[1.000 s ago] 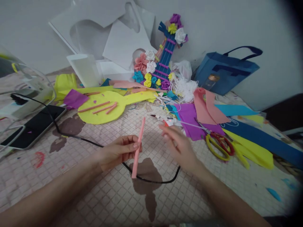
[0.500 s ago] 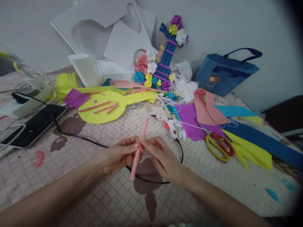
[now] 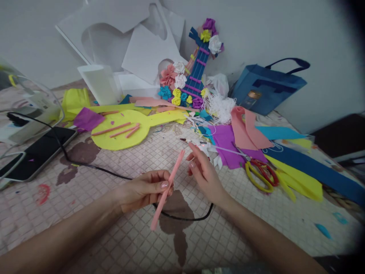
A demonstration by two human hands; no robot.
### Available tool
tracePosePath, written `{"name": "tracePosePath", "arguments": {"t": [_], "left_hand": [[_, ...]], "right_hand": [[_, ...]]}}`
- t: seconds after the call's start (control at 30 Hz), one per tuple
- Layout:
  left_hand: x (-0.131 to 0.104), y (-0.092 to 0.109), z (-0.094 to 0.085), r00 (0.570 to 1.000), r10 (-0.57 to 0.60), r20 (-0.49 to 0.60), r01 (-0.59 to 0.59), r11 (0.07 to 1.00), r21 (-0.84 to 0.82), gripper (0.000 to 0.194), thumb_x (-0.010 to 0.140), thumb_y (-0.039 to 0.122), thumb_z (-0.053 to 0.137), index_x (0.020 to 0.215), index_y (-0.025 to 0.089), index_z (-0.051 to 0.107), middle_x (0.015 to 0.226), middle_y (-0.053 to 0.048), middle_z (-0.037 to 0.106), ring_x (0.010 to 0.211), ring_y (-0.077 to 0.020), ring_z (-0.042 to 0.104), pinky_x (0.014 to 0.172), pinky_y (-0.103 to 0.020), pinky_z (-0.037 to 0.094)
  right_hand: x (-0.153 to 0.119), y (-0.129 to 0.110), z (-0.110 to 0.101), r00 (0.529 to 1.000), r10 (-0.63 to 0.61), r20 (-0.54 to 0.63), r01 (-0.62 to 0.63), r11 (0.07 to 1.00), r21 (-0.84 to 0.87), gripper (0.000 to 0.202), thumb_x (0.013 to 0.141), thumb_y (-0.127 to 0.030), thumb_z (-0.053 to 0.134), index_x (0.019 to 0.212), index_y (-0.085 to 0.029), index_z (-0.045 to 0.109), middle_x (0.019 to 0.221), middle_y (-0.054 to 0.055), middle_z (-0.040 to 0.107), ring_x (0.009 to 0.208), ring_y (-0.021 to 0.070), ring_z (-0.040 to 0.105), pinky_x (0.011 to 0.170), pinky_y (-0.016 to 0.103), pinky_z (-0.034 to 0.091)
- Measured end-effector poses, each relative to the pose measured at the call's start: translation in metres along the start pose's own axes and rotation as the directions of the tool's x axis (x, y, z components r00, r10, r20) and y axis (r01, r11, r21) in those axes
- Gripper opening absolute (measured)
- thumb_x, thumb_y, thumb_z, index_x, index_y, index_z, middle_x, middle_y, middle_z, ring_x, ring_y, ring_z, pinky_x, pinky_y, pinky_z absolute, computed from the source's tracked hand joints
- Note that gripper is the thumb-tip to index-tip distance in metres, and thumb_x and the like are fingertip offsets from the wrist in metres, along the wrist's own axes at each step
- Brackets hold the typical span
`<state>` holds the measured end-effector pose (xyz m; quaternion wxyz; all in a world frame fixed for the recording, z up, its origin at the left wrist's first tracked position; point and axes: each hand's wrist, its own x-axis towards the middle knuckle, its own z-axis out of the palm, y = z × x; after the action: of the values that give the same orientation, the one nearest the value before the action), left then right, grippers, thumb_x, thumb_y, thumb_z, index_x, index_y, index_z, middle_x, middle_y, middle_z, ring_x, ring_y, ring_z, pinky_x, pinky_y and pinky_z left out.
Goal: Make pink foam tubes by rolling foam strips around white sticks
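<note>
My left hand (image 3: 152, 188) pinches a narrow pink paper strip (image 3: 176, 167) near its middle, and the strip slants up to the right over the tiled-pattern table cover. Just right of the strip's upper end is my right hand (image 3: 202, 171), fingers apart and nothing in them. Behind it lies a white glue gun (image 3: 205, 146), partly covered by the hand, its black cable (image 3: 185, 219) looping beneath both hands. Farther back, several rolled pink strips (image 3: 124, 132) rest on a yellow guitar-shaped cutout (image 3: 114, 144).
A blue paper guitar (image 3: 196, 74) with paper flowers leans at the back. Scissors (image 3: 259, 175) lie among coloured paper at the right, before a blue bag (image 3: 268, 91). At the left are a phone (image 3: 37, 152) and a power strip (image 3: 25, 131).
My right hand has let go of the pink strip and moved up and right towards the glue gun, its fingers opening. The strip remains in my left hand.
</note>
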<state>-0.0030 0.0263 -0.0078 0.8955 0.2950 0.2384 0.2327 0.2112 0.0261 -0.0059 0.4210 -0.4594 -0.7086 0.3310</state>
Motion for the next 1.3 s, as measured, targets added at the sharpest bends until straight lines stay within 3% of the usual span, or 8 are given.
{"name": "tracePosePath", "arguments": {"t": [0.07,0.17,0.33,0.5,0.6,0.93,1.13,1.3], "left_hand": [[0.000,0.000,0.002,1.000,-0.005,-0.010,0.005,1.000,0.007,0.016,0.075,0.023,0.072,0.079,0.014,0.061,0.069,-0.001,0.062,0.064,-0.0076,0.056,0.060,-0.018,0.042],[0.001,-0.001,0.006,0.999,-0.022,-0.023,0.023,0.998,0.052,0.016,0.075,0.024,0.072,0.079,0.014,0.060,0.070,-0.001,0.063,0.063,-0.0075,0.055,0.060,-0.018,0.041],[0.003,-0.005,0.010,0.999,-0.036,-0.028,0.040,0.982,0.183,0.017,0.074,0.025,0.073,0.078,0.013,0.060,0.071,-0.001,0.064,0.063,-0.0081,0.055,0.059,-0.019,0.039],[0.003,-0.005,0.011,0.997,-0.052,-0.057,0.062,0.978,0.197,0.019,0.073,0.026,0.072,0.078,0.014,0.060,0.071,0.000,0.063,0.062,-0.0076,0.054,0.059,-0.019,0.038],[0.002,-0.004,0.012,0.996,-0.069,-0.059,0.080,0.974,0.214,0.020,0.072,0.027,0.073,0.078,0.014,0.059,0.071,0.000,0.063,0.062,-0.0078,0.054,0.059,-0.020,0.038],[0.004,-0.005,0.012,0.995,-0.077,-0.064,0.089,0.975,0.203,0.020,0.073,0.027,0.073,0.077,0.013,0.059,0.071,0.000,0.064,0.061,-0.0076,0.054,0.058,-0.019,0.038],[0.004,-0.005,0.013,0.995,-0.067,-0.076,0.079,0.982,0.171,0.020,0.072,0.025,0.074,0.080,0.013,0.061,0.072,-0.001,0.064,0.062,-0.0080,0.055,0.059,-0.019,0.041],[0.005,-0.005,0.014,0.990,-0.069,-0.120,0.087,0.985,0.151,0.021,0.073,0.028,0.073,0.082,0.013,0.062,0.072,-0.001,0.064,0.061,-0.0071,0.055,0.058,-0.017,0.041]], "right_hand": [[-0.001,-0.002,0.003,0.990,0.138,0.042,-0.144,0.946,0.290,0.034,0.092,-0.031,0.043,0.126,-0.026,0.046,0.091,0.003,0.052,0.063,0.0100,0.052,0.059,0.027,0.048],[-0.004,-0.007,0.010,0.929,0.244,0.278,-0.363,0.742,0.564,0.023,0.086,-0.039,0.055,0.097,-0.020,0.057,0.068,-0.003,0.053,0.048,0.0062,0.047,0.042,0.019,0.039],[-0.009,-0.010,0.016,0.859,0.333,0.390,-0.512,0.556,0.655,0.023,0.078,-0.034,0.066,0.072,-0.018,0.052,0.047,-0.009,0.046,0.034,0.0027,0.037,0.031,0.013,0.026],[-0.009,-0.008,0.012,0.838,0.308,0.451,-0.546,0.477,0.688,0.032,0.081,-0.050,0.059,0.079,-0.017,0.055,0.053,-0.007,0.051,0.034,0.0038,0.044,0.029,0.013,0.031],[-0.007,-0.010,0.011,0.835,0.321,0.447,-0.550,0.477,0.685,0.040,0.084,-0.056,0.049,0.086,-0.017,0.059,0.054,-0.006,0.052,0.034,0.0045,0.045,0.029,0.014,0.033],[-0.008,-0.009,0.014,0.880,0.357,0.314,-0.472,0.575,0.669,0.029,0.078,-0.043,0.064,0.074,-0.016,0.054,0.051,-0.008,0.049,0.038,0.0032,0.043,0.032,0.012,0.035],[-0.012,-0.008,0.017,0.863,0.300,0.406,-0.503,0.592,0.630,0.029,0.078,-0.044,0.064,0.080,-0.017,0.054,0.054,-0.006,0.055,0.035,0.0034,0.043,0.031,0.013,0.034],[-0.012,-0.008,0.019,0.865,0.346,0.364,-0.502,0.586,0.636,0.026,0.078,-0.038,0.066,0.072,-0.017,0.052,0.046,-0.009,0.048,0.035,0.0029,0.040,0.032,0.013,0.032]]}}
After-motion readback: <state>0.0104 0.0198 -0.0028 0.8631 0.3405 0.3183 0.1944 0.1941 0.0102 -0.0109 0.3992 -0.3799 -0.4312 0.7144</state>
